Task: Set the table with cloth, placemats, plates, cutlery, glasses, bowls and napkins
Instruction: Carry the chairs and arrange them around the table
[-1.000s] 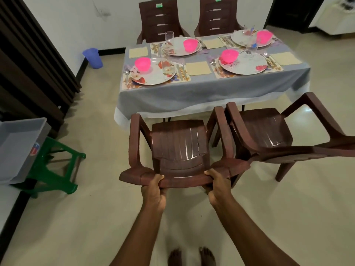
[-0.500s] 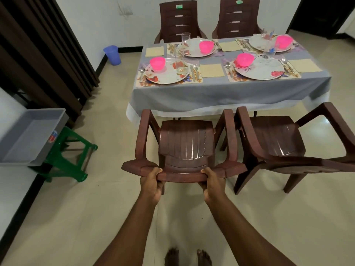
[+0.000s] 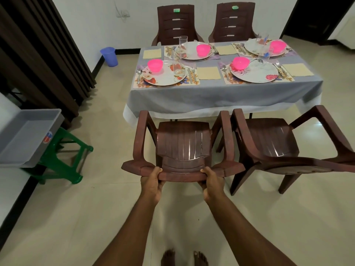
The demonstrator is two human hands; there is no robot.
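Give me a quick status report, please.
Left hand and right hand grip chair backrest. Table set for four. Second chair close beside.

Four chairs (image 3: 182,148), four plates (image 3: 165,75), four pink bowls (image 3: 155,65), four napkins (image 3: 208,72), two hands (image 3: 151,184)

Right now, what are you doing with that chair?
A person holds the top of the backrest of a brown plastic armchair with the left hand and right hand, facing the grey-clothed table. A second brown armchair stands beside it. The table already has four places with floral plates, pink bowls, glasses, cutlery and yellow napkins.
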